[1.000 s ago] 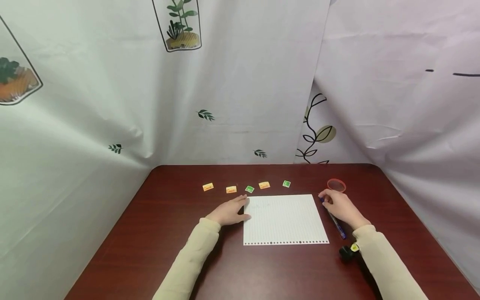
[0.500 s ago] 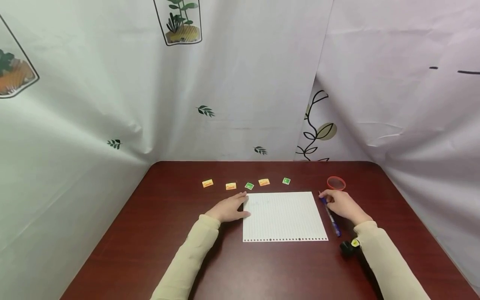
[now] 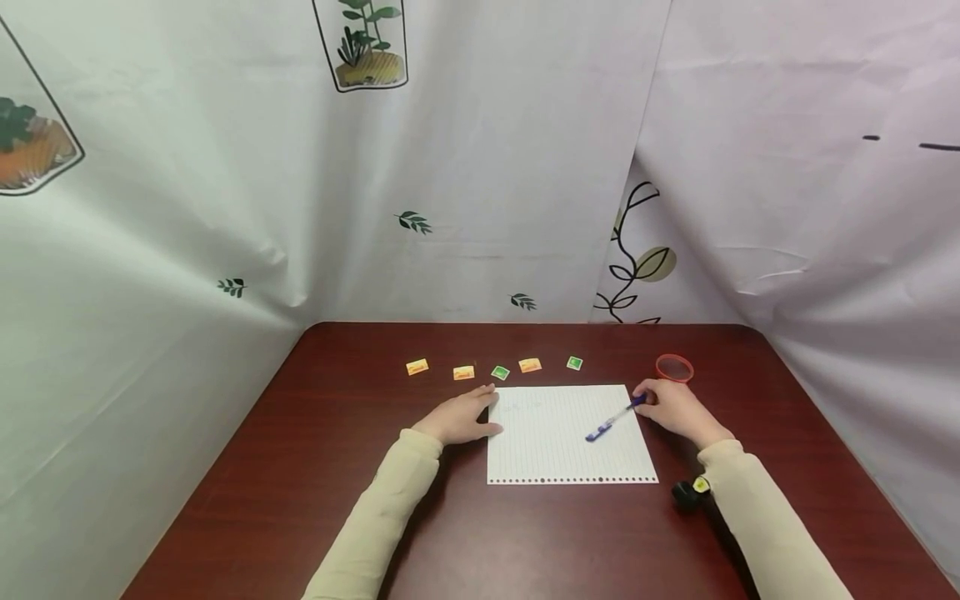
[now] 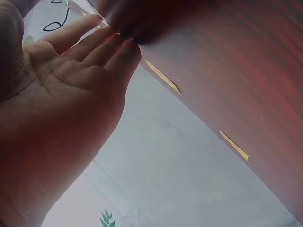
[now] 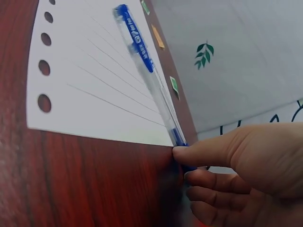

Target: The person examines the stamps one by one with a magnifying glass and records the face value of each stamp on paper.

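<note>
My right hand pinches a blue pen with a clear barrel near one end, between thumb and fingers. In the right wrist view the pen's blue clip points away from the hand, over the sheet. A lined sheet of paper with punched holes along its near edge lies on the table, with faint marks near its upper left. At the left edge of the sheet rests my left hand, fingers extended and thumb apart. Its palm fills much of the left wrist view, holding nothing.
Beyond the sheet lie several small orange stickers and green stickers. A red ring sits just past my right hand. White printed cloth surrounds the dark red table at the back and sides.
My right hand has lifted the pen's near end and swung it leftward, from beside the sheet to over it. The left hand stays at the sheet's left edge.
</note>
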{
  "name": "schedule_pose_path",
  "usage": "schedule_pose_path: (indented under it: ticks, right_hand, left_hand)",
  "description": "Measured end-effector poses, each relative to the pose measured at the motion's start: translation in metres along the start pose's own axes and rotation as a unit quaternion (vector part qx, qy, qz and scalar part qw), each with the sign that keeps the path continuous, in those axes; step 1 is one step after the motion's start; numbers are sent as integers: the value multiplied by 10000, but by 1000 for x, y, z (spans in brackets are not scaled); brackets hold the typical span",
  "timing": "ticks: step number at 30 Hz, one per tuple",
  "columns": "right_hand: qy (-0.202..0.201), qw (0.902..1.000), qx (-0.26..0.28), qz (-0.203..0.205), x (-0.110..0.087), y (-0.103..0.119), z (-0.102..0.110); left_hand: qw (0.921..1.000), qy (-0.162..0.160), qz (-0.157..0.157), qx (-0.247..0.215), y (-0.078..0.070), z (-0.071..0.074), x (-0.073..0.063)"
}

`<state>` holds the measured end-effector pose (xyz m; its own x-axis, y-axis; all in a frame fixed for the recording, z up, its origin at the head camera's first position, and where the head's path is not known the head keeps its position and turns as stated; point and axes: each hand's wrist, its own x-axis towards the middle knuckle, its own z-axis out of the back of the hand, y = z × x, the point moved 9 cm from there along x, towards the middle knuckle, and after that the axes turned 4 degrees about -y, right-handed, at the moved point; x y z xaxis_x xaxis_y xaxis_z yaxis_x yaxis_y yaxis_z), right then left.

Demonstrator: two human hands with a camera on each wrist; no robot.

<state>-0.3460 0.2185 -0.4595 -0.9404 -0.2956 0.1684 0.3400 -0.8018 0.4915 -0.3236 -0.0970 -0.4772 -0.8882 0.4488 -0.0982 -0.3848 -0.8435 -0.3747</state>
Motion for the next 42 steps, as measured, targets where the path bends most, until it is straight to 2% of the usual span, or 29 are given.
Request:
schedule_pose_path:
  ticks: [5, 20, 42]
  right_hand:
    - [-69, 10000, -9, -28, 0, 0, -1]
    - [84, 10000, 40, 15, -1, 2, -5]
    - [-777, 9956, 515, -19, 3, 20, 19]
  left_hand:
    - [10000, 18, 7, -3, 0, -1, 1]
    - [10000, 11, 32, 28, 2, -3, 3]
    - [10000, 9, -70, -32, 1, -1, 1]
